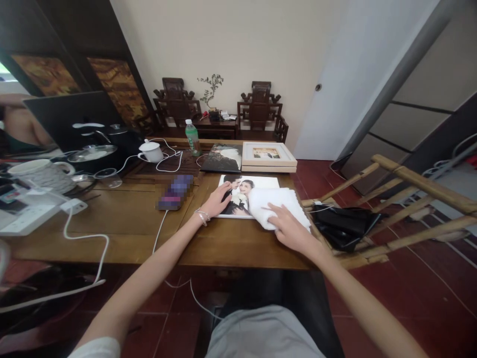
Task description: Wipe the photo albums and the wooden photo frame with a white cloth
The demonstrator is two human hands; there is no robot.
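Observation:
A photo album or panel [241, 205] with a picture of a couple on it lies flat on the wooden table [238, 246] in front of me. My left hand [219, 199] rests on its left edge, fingers stretched out and flat, holding nothing. On its right part sits a folded white cloth [288, 201], which hangs over the album's right side and hides that corner. My right hand [288, 224] presses on the cloth, index finger extended and the other fingers curled into the fabric.
Behind the album are a dark photo panel [219, 158] and stacked pale picture frames [269, 157]. A green bottle [193, 138], lidded white cup [150, 150], phone [175, 193] with a cable, and power strip [32, 216] stand to the left. A bamboo chair [421, 186] holds a black bag [341, 226].

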